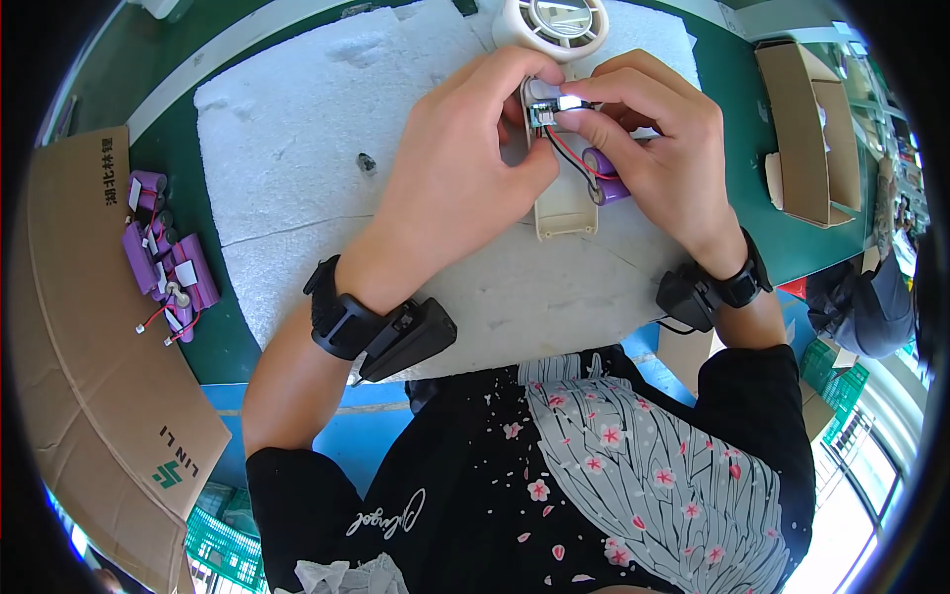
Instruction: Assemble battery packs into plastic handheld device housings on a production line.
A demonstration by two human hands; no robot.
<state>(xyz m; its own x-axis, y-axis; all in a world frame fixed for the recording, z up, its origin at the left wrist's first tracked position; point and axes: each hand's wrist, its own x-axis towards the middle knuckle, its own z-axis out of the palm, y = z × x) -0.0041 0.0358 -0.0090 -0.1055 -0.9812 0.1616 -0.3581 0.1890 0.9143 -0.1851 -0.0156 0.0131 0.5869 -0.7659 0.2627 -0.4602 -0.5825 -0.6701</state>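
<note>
A cream handheld fan lies on the foam sheet, its round grille (554,22) at the far side and its open handle shell (567,220) toward me. My left hand (445,173) grips the shell from the left, thumb and fingers around its edges. Inside the shell is a small circuit board (542,113). My right hand (668,134) pinches a small white connector (570,102) at the board between thumb and forefinger. Red and black wires run from the board area to a purple cylindrical battery (606,176), which lies beside the shell, partly under my right hand.
The white foam sheet (287,148) covers much of the green table (223,337). Several purple battery packs (168,257) with wires lie at the left, beside a large cardboard box (99,327). An open cardboard box (816,134) stands at the right. Black devices (381,332) are strapped to both wrists.
</note>
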